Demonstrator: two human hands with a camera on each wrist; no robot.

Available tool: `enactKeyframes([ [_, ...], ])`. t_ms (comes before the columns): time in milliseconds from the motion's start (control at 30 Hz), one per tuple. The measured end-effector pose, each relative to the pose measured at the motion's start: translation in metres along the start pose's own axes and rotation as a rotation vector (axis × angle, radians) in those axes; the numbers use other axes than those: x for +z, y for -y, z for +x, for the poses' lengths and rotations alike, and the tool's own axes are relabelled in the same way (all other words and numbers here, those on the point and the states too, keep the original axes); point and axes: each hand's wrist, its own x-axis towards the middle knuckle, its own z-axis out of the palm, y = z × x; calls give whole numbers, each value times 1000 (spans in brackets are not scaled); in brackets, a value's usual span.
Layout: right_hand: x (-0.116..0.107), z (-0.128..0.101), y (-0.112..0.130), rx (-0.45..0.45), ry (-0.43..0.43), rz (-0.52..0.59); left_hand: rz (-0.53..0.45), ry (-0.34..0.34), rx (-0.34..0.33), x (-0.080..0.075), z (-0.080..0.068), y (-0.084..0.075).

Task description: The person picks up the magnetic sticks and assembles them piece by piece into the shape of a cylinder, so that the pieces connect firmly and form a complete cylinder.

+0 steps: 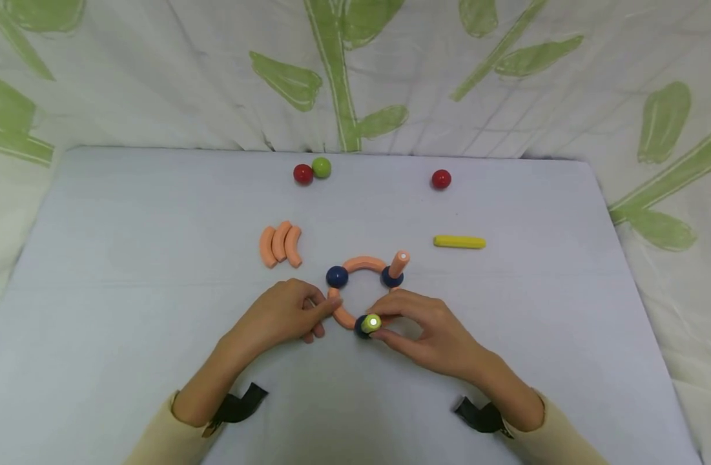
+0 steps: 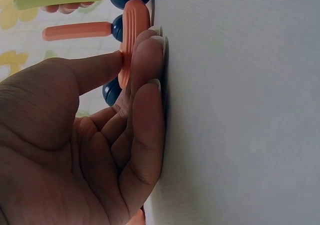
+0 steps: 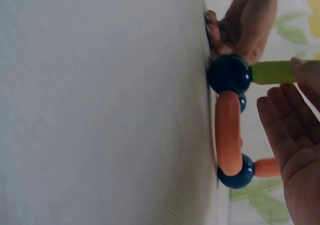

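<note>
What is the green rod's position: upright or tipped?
Upright: in both wrist views, the green rod points roughly straight away from the tabletop, on a blue ball, the right hand holding it.

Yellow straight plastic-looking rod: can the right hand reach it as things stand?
Probably yes: bare whitish tabletop lies between the right hand and the yellow rod, though that hand pinches the upright green rod.

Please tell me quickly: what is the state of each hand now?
Left hand: holding a curved orange rod between thumb and fingers.
Right hand: holding the upright green rod on a blue ball.
</note>
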Motion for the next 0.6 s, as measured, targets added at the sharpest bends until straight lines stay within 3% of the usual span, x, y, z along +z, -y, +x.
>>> enactKeyframes([
  [400, 3, 0, 0, 31, 8, -28, 12, -3, 8, -1, -1, 0],
  [600, -19, -4, 3, 110, 59, -89, 12, -1, -6, 1, 2, 1],
])
